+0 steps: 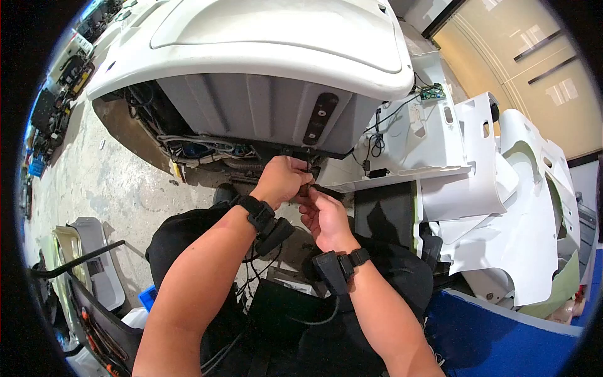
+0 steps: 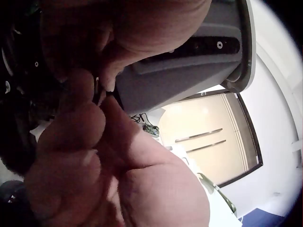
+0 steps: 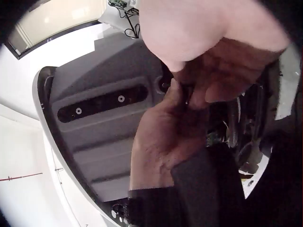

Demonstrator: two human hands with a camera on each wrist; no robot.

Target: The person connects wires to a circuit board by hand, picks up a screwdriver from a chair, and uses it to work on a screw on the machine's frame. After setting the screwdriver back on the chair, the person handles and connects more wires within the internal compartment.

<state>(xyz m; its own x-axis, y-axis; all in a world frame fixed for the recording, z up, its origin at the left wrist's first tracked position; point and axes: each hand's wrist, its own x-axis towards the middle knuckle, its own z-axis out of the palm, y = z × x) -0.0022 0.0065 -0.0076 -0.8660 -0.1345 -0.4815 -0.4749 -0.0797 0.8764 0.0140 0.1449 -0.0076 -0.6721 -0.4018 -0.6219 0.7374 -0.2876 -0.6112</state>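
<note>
My left hand [image 1: 282,180] and right hand [image 1: 326,220] meet just below the lower edge of a grey ribbed panel [image 1: 251,107] under a white shell [image 1: 276,38]. Thumb and fingers of both hands pinch a small thin dark part [image 2: 98,90], mostly hidden by the fingertips; its kind cannot be made out. In the left wrist view the right hand [image 2: 156,184] fills the lower part, its fingers curled. The right wrist view has the left hand [image 3: 158,137] coming up from below to meet the right hand's fingers.
Cables and hoses [image 1: 201,143] run along the panel's lower left. To the right, a white housing [image 1: 402,138] holds a green circuit board [image 1: 432,93] and black wires. Beyond it are loose white covers [image 1: 534,182] and a blue panel [image 1: 502,339]. Tools [image 1: 94,339] lie at lower left.
</note>
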